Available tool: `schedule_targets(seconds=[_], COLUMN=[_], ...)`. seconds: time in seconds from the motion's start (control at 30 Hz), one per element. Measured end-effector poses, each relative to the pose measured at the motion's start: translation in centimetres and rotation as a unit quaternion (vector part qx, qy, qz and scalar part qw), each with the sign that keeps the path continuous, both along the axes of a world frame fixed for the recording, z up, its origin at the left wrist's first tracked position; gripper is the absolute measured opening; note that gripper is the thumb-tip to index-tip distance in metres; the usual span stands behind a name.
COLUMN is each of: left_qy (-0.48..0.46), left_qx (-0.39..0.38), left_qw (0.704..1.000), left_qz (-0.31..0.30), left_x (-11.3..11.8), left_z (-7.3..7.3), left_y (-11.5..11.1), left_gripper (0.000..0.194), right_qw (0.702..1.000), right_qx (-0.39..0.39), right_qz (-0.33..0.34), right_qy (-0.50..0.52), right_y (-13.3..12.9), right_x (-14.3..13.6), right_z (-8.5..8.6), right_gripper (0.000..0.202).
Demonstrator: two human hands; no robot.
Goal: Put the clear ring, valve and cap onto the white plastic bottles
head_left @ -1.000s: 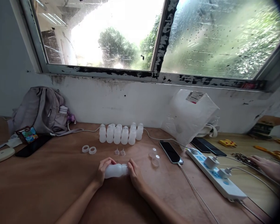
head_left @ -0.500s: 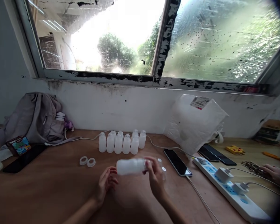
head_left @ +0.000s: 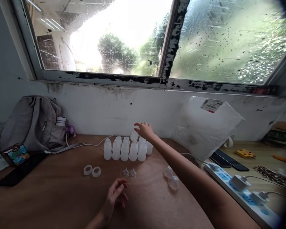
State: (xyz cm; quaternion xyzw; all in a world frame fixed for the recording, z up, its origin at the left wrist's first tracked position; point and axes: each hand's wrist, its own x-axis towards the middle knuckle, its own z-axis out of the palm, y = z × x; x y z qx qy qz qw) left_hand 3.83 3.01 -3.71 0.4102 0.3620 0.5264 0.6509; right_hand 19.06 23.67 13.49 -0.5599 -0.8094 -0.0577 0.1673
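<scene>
My right hand reaches over the back of a group of frosted white baby bottles. Its fingers curl round the top of one bottle, which sits higher than those in front. Low over the brown table, my left hand hovers with loosely bent fingers and nothing visible in it. Just beyond it are two clear teats, points up. Two white collar rings lie to the left. On the right, partly beside my forearm, are two clear domed caps.
A grey backpack and a dark phone are at left. A white plastic package leans on the wall. The power strip with plugged-in chargers runs along the right, near dark phones. My right forearm crosses the table.
My right hand has carried the bottle from in front of me to the back of the group. My left hand has shifted slightly nearer and right. The teats now show.
</scene>
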Motion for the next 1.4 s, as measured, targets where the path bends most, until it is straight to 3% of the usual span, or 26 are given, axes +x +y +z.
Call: schedule_targets(seconds=[0.3,0.57,0.7,0.87,0.93,1.0,1.17,1.23,1.33,1.4], left_qy=[0.015,0.061,0.184,0.347,0.396,0.459,0.616,0.672,0.727,0.739], left_qx=[-0.009,0.017,0.055,0.135,0.175,0.218,0.273,0.260,0.229,0.222], left_qw=[1.000,0.998,0.980,0.920,0.889,0.843,0.694,0.634,0.573,0.566], left_qz=[-0.003,0.003,0.050,0.119,0.146,0.178,0.252,0.281,0.300,0.291], left_x=[0.2,0.4,0.0,-1.8,-2.8,-3.8,-6.4,-7.1,-7.4,-7.3], left_z=[0.4,0.7,1.3,1.6,1.5,1.2,0.4,0.0,-0.4,-0.5], left_y=[-0.2,-0.4,-0.7,-0.4,0.1,0.7,2.2,2.5,2.7,2.6], left_gripper=[0.038,0.040,0.032,0.019,0.016,0.015,0.020,0.027,0.032,0.032], right_qw=[0.993,0.992,0.994,0.998,0.984,0.962,0.965,0.970,0.976,0.975], right_qx=[-0.105,-0.117,-0.100,-0.002,0.092,0.133,0.034,0.007,-0.020,-0.028], right_qz=[0.004,0.009,0.022,0.039,0.074,0.109,0.130,0.128,0.125,0.123], right_qy=[-0.050,-0.055,-0.035,0.040,0.134,0.212,0.227,0.209,0.177,0.183], right_y=[1.9,1.8,1.0,-2.3,-4.6,-7.3,-12.8,-13.7,-14.0,-13.9], right_x=[-0.5,-0.5,-0.2,0.7,1.1,1.5,1.5,1.4,1.3,1.4], right_z=[-3.1,-3.5,-3.1,-3.0,-4.2,-6.5,-14.7,-16.9,-18.3,-18.3], right_gripper=[0.027,0.032,0.038,0.038,0.031,0.025,0.022,0.030,0.031,0.023])
